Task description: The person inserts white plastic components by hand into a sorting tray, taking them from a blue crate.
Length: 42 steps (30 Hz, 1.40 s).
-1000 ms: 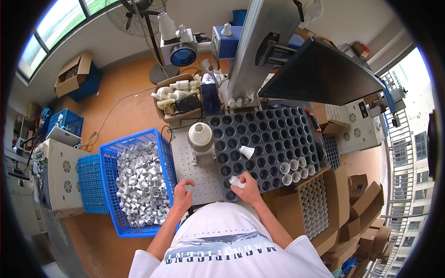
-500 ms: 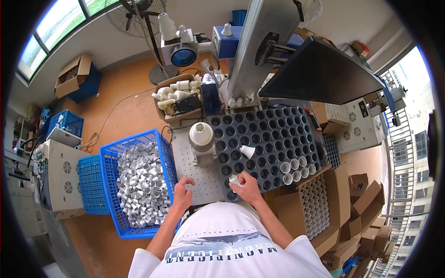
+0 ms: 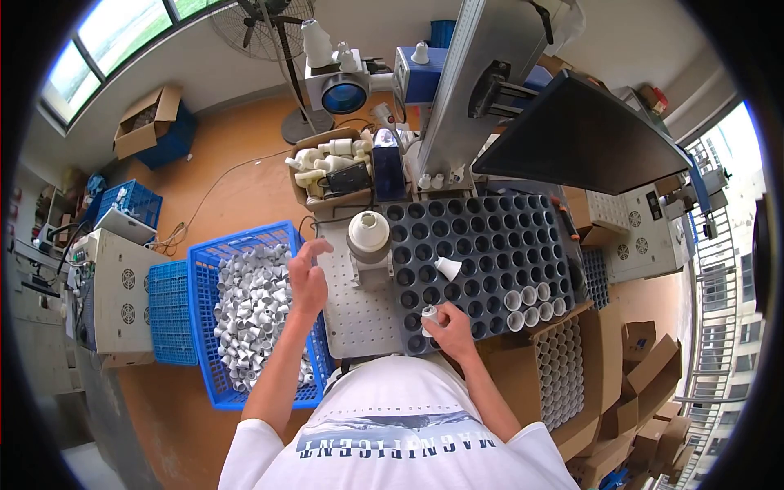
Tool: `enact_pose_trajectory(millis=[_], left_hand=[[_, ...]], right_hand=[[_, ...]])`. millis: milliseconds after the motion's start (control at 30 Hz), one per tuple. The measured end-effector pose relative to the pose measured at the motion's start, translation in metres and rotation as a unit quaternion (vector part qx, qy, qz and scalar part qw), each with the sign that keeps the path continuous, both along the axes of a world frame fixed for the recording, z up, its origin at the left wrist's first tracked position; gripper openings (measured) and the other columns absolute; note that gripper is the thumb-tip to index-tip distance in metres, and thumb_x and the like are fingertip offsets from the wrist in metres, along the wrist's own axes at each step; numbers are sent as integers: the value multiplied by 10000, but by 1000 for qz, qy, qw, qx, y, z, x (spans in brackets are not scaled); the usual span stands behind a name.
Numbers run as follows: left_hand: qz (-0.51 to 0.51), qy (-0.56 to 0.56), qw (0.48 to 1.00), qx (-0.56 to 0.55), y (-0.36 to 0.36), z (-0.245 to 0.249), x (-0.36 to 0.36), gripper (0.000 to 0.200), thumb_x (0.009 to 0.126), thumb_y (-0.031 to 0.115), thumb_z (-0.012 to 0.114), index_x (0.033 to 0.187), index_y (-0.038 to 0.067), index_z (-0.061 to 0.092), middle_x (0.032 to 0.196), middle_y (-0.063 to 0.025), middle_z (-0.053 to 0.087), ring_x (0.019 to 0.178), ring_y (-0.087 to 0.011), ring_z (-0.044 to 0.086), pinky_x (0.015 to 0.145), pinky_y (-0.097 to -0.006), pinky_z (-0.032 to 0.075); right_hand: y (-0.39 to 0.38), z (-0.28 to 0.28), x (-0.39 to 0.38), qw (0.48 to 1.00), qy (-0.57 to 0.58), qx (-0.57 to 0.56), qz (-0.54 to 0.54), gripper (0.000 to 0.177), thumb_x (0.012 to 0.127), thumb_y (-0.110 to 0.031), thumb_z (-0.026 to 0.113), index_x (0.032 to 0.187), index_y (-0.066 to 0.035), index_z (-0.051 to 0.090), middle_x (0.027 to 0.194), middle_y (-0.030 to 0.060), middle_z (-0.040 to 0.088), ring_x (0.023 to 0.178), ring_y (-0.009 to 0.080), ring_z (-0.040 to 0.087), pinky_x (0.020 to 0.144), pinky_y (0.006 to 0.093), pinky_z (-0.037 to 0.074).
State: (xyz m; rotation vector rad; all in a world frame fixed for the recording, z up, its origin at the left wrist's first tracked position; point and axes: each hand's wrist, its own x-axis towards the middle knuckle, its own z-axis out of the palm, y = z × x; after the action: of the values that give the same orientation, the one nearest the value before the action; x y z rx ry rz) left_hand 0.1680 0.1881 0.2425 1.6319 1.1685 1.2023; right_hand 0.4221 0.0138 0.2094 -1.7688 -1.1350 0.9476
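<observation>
My left hand [image 3: 309, 279] hovers over the right rim of the blue basket [image 3: 196, 310], fingers apart and nothing between them. Small white cone-shaped parts [image 3: 253, 318] fill the basket. Between the fingers of my right hand [image 3: 449, 328] is a white part [image 3: 429, 317], above the lower left corner of the black tray [image 3: 415, 343]. One white cone [image 3: 448, 268] lies on its side on the tray, and several white cups [image 3: 529, 315] sit in its lower right holes. A white round piece [image 3: 368, 234] stands on a fixture beside the tray.
A perforated metal plate [image 3: 359, 318] lies between basket and tray. Behind it stand a cardboard box of fittings [image 3: 306, 181], a metal column [image 3: 469, 90] and a black monitor [image 3: 584, 135]. An open carton with rows of white parts [image 3: 560, 376] is at the right.
My left hand has moved up and forward to the basket's right edge, its fingers spreading. My right hand still holds the white part near the tray corner. The view has shifted slightly.
</observation>
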Motion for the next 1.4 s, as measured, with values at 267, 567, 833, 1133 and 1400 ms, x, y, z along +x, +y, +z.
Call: enact_pose_trajectory(millis=[267,567,833,1133,1400], left_hand=[[16,-62,992,108,42,66,73,432,594,-54,340,893,-47,652,894,-156,655,882,-249,596,933,-306,422],[56,-178,982,24,28,81,-14,227,602,15,346,577,-11,570,630,-59,583,636,-122,524,605,-230,419],[328,171,929,-15,-52,-124,-305,257,660,61,387,549,11,613,547,-59,553,500,-125,402,507,-321,291],[395,288,867,-100,-105,-182,-301,263,720,42,446,789,-84,665,778,-238,661,754,-348,626,765,-429,476],[75,112,978,-156,-104,-123,-66,305,690,-37,398,868,-14,645,843,-149,665,791,-271,617,760,-371,468]], right_hand=[[10,9,31,998,33,38,-37,242,774,-119,765,765,-15,547,664,-35,448,635,97,425,597,271,402],[143,86,-53,943,97,315,43,278,815,-63,744,726,-41,481,1176,131,663,1103,222,605,936,337,457],[161,64,-70,927,-49,369,45,215,779,-80,769,836,-30,567,1119,108,679,1141,307,589,916,388,480],[99,8,15,927,-307,214,11,491,766,-192,746,1183,-15,557,1308,183,549,1263,382,469,1048,474,375],[62,-59,74,959,-281,32,15,492,747,-124,689,1200,-23,525,1171,197,578,1098,387,532,954,451,436]])
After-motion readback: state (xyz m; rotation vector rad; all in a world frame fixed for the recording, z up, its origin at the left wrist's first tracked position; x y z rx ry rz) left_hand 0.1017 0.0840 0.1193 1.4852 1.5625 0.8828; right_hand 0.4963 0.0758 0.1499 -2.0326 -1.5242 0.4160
